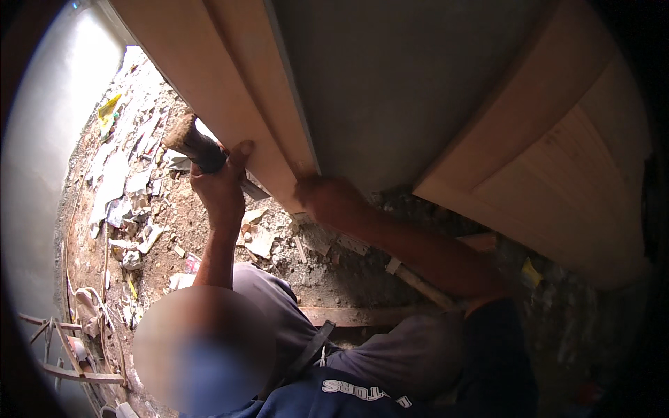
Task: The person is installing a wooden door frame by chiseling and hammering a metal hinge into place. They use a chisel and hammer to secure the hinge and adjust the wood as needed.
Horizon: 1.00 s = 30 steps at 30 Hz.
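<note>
While left hand point(221, 182) grips chisel point(198, 148), right hand point(326, 198) seemingly steadies frame point(240, 90)

A dark tool handle point(194, 143), thick and round with a worn, pale butt end, points up and to the left, tilted against the edge of a pale wooden board point(230, 90). The board stands nearly upright, its lower edge close to the rubble-strewn floor. A flat blade, possibly a chisel's, shows below the handle.

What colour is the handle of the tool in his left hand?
Dark brown wood, seen in the head view: the handle.
</note>
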### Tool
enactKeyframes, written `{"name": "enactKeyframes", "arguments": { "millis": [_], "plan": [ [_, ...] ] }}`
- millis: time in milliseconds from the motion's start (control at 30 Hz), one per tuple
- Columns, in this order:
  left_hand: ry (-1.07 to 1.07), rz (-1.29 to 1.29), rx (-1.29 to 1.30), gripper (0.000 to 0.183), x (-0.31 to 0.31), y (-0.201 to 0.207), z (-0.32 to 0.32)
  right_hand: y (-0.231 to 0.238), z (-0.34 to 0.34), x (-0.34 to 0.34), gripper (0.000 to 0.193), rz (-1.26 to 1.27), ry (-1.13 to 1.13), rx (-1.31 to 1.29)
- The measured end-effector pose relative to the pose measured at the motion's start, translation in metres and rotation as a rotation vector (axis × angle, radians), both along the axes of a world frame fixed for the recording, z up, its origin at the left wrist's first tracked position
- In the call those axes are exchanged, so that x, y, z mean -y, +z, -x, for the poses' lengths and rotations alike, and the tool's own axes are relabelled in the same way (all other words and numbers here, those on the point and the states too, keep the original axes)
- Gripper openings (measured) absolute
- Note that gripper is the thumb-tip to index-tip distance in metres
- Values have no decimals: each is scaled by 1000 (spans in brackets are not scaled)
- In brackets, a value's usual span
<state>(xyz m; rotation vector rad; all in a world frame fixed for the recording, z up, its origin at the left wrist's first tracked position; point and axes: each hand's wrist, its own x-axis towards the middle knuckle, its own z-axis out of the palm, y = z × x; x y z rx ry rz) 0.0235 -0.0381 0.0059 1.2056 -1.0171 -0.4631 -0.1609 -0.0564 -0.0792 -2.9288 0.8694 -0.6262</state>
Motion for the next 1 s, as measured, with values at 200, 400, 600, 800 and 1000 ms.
{"name": "enactKeyframes", "arguments": {
  "millis": [200,400,600,800,1000],
  "plan": [
    [10,-16,-51,22,-1,1,5,-50,28,-68,15,-89,437,108],
    [27,-15,-27,32,-5,1,-6,-50,134,-33,26,-1406,-824,951],
    [10,264,366,30,-33,-7,6,-106,176,-99,43,-1372,-598,637],
    [-795,297,1037,48,-52,-21,82,-163,200,-142,44,-774,-579,289],
    [-1016,232,1341,53,-35,-28,129,-160,217,-186,57,-667,-586,232]
  ]
}}
